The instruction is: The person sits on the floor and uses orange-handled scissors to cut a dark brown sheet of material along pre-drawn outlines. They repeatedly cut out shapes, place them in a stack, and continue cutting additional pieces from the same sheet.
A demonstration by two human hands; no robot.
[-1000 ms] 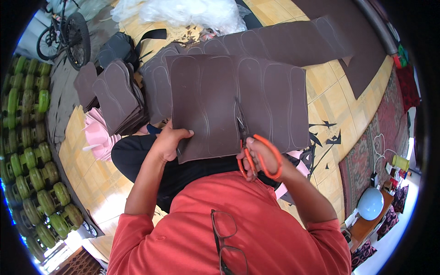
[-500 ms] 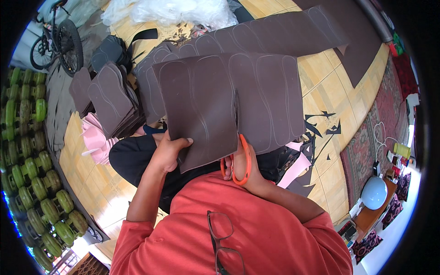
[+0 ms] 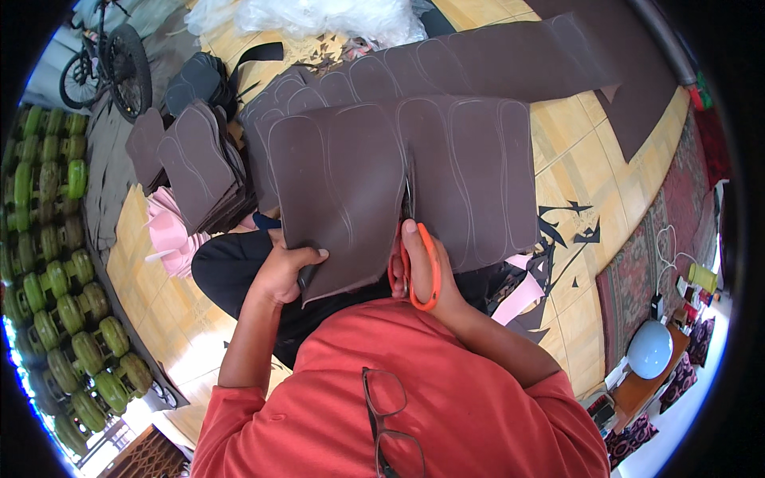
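A dark brown sheet (image 3: 478, 175) with pale sole-shaped outlines lies across my lap. My left hand (image 3: 284, 269) grips its near left corner, thumb on top and fingers hidden beneath. In my right hand (image 3: 426, 267) are scissors with orange handles (image 3: 433, 279), my thumb resting near the pivot. Their blades sit in a long cut that runs away from me through the sheet, between two outlines. The blades are mostly hidden by the sheet and my hand.
Stacks of cut brown sole pieces (image 3: 195, 163) and pink pieces (image 3: 169, 231) stand at left. A longer marked sheet (image 3: 478, 60) stretches behind. Dark scraps (image 3: 586, 231) lie right on the tiles. Green gas cylinders (image 3: 60, 295) line the left; a bicycle (image 3: 119, 72) stands far left.
My right thumb has moved up along the scissors, and the orange handles have shifted slightly to the right. My left hand keeps its hold on the corner. The whole view has shifted a little.
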